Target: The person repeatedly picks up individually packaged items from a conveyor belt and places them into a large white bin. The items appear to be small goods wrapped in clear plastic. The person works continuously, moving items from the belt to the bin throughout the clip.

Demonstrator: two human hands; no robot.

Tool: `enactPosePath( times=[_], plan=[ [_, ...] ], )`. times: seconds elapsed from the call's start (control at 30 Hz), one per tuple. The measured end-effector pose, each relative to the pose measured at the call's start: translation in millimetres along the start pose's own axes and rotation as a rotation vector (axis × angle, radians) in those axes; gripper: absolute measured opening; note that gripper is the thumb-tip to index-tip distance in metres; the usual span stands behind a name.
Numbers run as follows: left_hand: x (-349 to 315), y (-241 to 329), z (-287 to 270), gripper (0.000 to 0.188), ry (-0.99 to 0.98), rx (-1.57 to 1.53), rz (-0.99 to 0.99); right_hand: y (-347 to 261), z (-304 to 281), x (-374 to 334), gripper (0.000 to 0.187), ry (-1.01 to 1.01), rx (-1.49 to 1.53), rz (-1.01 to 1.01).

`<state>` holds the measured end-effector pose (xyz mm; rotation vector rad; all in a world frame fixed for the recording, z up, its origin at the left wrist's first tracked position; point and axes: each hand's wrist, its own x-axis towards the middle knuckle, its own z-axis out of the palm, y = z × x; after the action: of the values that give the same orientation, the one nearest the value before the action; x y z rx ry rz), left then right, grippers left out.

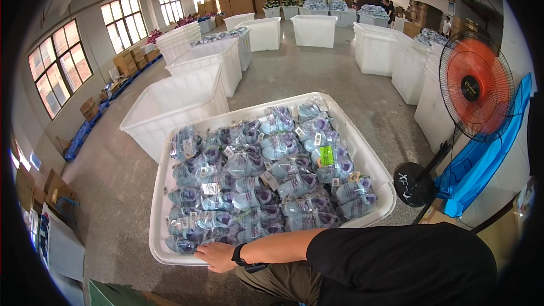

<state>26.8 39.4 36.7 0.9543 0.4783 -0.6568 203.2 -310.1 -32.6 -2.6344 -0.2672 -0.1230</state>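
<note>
My right hand point(216, 256) reaches across from the right, a black band on its wrist. Its fingers curl over the front left rim of a large white plastic bin point(387, 191), beside the nearest bagged pair. Clear bags of light blue and purple shoes point(281, 146) fill the bin in rough rows. Several bags carry white labels, and one has a bright green tag point(326, 156). My left hand is not in view.
White bins point(175, 102) line the left, more point(377, 51) the right. A standing fan point(469, 88) with an orange centre stands by a blue sheet point(473, 175). Stacked cartons point(242, 1) and filled bins fill the back, where people point(447, 25) are visible.
</note>
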Motion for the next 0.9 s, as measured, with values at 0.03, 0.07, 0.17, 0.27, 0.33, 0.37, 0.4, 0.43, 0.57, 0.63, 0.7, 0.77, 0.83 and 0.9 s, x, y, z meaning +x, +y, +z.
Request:
enactPosePath(
  times=[0.03, 0.07, 0.17, 0.27, 0.33, 0.37, 0.4, 0.43, 0.57, 0.63, 0.7, 0.77, 0.83, 0.9],
  plan=[
    [-2.0, -0.3, 4.2, 0.035, -0.003, 0.000, 0.009, -3.6, -3.6, -1.0, 0.057, -0.022, -0.004, 0.024],
    [-4.7, -0.8, 8.5, 0.035, -0.001, -0.005, 0.025, -4.2, -9.7, -3.3, 0.057, 0.027, 0.037, 0.007],
    [-7.3, -6.6, 18.9, 0.040, -0.045, -0.027, 0.087, -9.8, -23.1, -10.5, 0.055, 0.054, 0.314, 0.111],
    [-8.1, -14.7, 18.6, 0.048, -0.086, -0.032, 0.127, -6.8, -23.3, -19.6, 0.057, 0.114, 0.263, 0.146],
    [-15.5, -18.0, 16.5, 0.036, 0.031, -0.011, 0.196, 1.2, -18.9, -19.2, 0.055, 0.129, 0.265, 0.063],
    [-21.0, -16.1, 15.0, 0.034, 0.000, 0.027, 0.228, 5.6, -16.1, -15.4, 0.054, 0.126, 0.219, 0.033],
    [-29.2, -13.3, 13.3, 0.033, 0.028, 0.047, 0.239, 9.2, -12.0, -12.7, 0.055, 0.143, 0.186, -0.017],
    [-38.8, -7.8, 10.9, 0.032, -0.007, 0.061, 0.278, 13.3, -9.2, -11.2, 0.056, 0.175, 0.140, -0.105],
    [-90.1, 23.9, -19.7, 0.030, 0.055, 0.058, 0.385, 19.3, -3.6, -4.1, 0.059, 0.100, 0.084, -0.053],
    [-110.8, 38.5, -51.7, 0.031, 0.168, 0.133, 0.501, 20.7, -2.8, -4.8, 0.060, 0.099, 0.126, -0.044],
    [-129.9, 52.0, -96.3, 0.035, 0.348, 0.328, 0.612, 22.7, -1.6, -3.0, 0.062, 0.104, 0.114, -0.079],
    [-148.3, 61.5, -150.2, 0.032, 0.647, 0.524, 0.795, 26.0, 0.2, -2.9, 0.062, 0.113, 0.113, -0.089],
    [-167.0, 76.8, -213.6, 0.040, 1.039, 0.707, 0.876, 29.3, 3.2, -1.7, 0.063, 0.116, 0.117, -0.082],
    [-200.2, 88.1, -279.5, 0.052, 1.390, 0.933, 0.910, 31.6, 5.5, -0.7, 0.063, 0.126, 0.121, -0.094]
  ],
)
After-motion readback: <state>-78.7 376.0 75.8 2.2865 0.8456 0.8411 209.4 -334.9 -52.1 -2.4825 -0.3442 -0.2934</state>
